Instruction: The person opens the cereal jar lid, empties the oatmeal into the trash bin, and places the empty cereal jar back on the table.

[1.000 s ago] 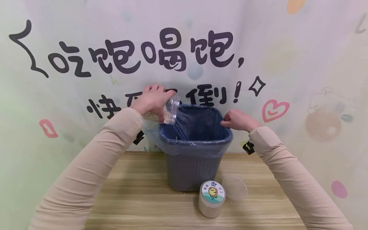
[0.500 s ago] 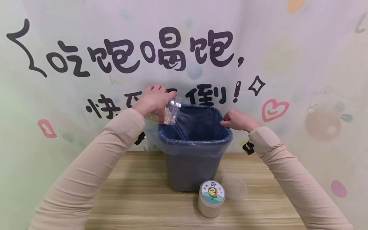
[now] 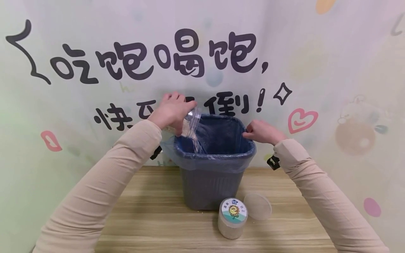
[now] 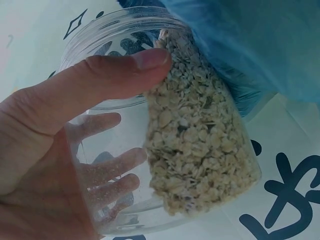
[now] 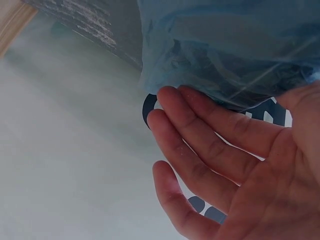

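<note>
In the head view, my left hand [image 3: 172,111] grips a clear plastic jar [image 3: 194,119] at the left rim of a trash bin [image 3: 209,191]. The jar is tilted with its mouth over the bin. Rolled oats [image 4: 200,130] lie along its lower side in the left wrist view, and pale streaks below the mouth look like oats falling. A blue bag [image 3: 215,164] lines the bin and folds over its rim. My right hand [image 3: 263,131] holds the right rim, thumb over the edge, with its loosely bent fingers [image 5: 200,130] outside, by the bag.
A second jar [image 3: 230,226] with a flower label on top stands in front of the bin on the wooden table [image 3: 142,211]. Beside it lies a round translucent lid [image 3: 258,207]. A printed wall cloth [image 3: 332,70] hangs behind.
My left hand has shifted slightly right and tipped the jar further over the bin, and pale streaks now show under its mouth. My right hand stays at the rim.
</note>
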`<act>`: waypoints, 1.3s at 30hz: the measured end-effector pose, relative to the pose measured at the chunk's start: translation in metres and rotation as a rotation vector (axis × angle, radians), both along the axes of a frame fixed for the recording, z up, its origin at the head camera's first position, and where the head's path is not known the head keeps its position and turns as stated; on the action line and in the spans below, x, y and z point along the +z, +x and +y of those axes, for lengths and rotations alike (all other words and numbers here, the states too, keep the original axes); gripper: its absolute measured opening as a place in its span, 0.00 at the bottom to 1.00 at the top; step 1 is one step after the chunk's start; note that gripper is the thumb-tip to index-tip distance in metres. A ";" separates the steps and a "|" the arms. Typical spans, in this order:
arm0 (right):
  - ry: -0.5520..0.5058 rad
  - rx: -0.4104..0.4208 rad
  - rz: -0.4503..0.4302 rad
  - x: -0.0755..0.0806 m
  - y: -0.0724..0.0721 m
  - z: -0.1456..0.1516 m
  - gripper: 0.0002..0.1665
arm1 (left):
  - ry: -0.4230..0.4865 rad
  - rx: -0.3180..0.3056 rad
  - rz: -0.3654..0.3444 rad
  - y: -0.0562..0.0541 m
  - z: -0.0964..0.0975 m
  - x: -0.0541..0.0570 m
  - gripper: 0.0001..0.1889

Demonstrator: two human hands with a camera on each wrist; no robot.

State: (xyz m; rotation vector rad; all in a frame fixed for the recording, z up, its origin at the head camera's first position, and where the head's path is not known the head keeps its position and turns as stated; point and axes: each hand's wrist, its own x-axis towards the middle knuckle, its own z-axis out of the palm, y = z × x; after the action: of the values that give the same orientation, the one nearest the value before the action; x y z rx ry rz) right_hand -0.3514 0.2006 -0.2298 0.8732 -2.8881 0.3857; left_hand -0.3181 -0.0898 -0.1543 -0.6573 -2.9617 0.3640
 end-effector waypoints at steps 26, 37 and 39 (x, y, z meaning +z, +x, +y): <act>0.007 -0.009 0.005 0.002 0.001 -0.001 0.20 | -0.055 -0.002 0.029 0.002 0.007 -0.001 0.55; 0.002 -0.014 -0.001 0.000 -0.001 0.000 0.18 | -0.080 0.001 0.046 0.001 0.009 -0.002 0.54; -0.005 -0.016 -0.005 0.000 -0.001 0.001 0.19 | -0.082 0.000 0.056 0.001 0.009 -0.003 0.54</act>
State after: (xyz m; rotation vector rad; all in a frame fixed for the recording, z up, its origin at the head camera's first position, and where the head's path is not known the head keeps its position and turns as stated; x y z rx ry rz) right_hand -0.3525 0.2012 -0.2300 0.8489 -2.8954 0.3946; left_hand -0.3169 -0.0810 -0.1577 -0.6447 -2.9074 0.4976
